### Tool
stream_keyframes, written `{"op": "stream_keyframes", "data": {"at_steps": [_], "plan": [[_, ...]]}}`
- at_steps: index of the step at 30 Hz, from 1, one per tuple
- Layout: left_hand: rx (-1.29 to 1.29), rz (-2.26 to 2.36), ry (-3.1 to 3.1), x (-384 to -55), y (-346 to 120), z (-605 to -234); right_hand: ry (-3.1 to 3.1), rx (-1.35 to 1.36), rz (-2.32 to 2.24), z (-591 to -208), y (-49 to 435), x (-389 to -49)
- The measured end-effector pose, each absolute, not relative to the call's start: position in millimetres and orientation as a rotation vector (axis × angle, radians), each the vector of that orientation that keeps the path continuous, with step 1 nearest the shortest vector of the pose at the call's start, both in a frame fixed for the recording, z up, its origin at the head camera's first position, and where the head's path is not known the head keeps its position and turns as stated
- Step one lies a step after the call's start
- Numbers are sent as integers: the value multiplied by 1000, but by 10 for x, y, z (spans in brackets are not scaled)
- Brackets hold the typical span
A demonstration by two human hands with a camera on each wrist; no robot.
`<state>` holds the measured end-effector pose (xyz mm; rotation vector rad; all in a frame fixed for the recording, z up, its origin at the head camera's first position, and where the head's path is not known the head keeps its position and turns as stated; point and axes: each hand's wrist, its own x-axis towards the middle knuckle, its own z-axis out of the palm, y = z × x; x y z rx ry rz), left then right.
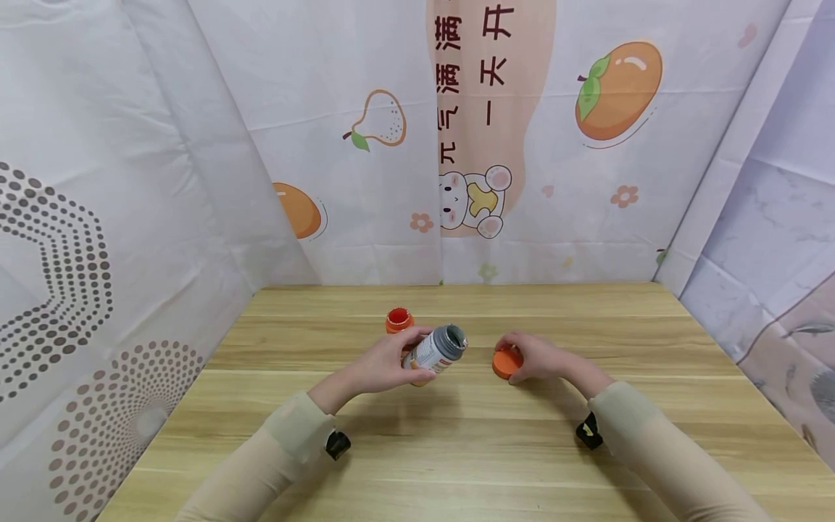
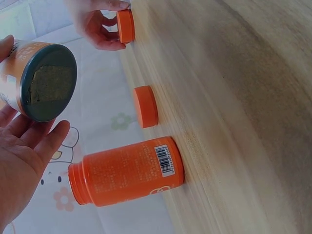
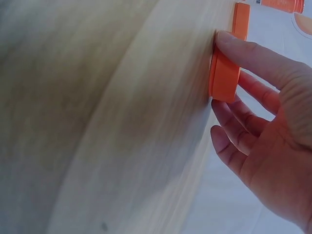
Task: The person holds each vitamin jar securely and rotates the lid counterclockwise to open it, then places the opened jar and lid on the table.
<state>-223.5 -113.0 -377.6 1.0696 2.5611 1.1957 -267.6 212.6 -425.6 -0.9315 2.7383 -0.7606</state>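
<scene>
My left hand (image 1: 383, 364) grips a grey-necked bottle (image 1: 429, 353) with a white and orange label, above the table. The bottle tilts, its uncapped mouth toward the upper right in the head view. In the left wrist view its dark base (image 2: 52, 83) shows a brownish rectangular patch. My right hand (image 1: 538, 355) pinches an orange lid (image 3: 225, 77) between thumb and fingers, low at the tabletop. An uncapped orange bottle (image 2: 127, 171) with a barcode stands upright just behind my left hand. A second orange lid (image 2: 146, 106) lies on the table near that bottle.
The wood-grain table (image 1: 470, 449) runs back to a hanging cloth (image 1: 365, 217) printed with fruit and characters. More patterned cloth hangs at the left and right sides. A small black device (image 1: 589, 431) sits at my right wrist, another (image 1: 337, 444) at the left.
</scene>
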Motion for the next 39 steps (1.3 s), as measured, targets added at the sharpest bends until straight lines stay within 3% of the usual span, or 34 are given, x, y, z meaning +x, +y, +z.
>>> {"op": "stream_keyframes", "data": {"at_steps": [19,39], "plan": [[1023,1364,2455,-2276,-1016,-3923,2725,-925,-1001,-4073,2289,-2568],[778,1583,2330,-2456,-951,-4288,2791,-964,-1028,-3932,2397,-2218]]}}
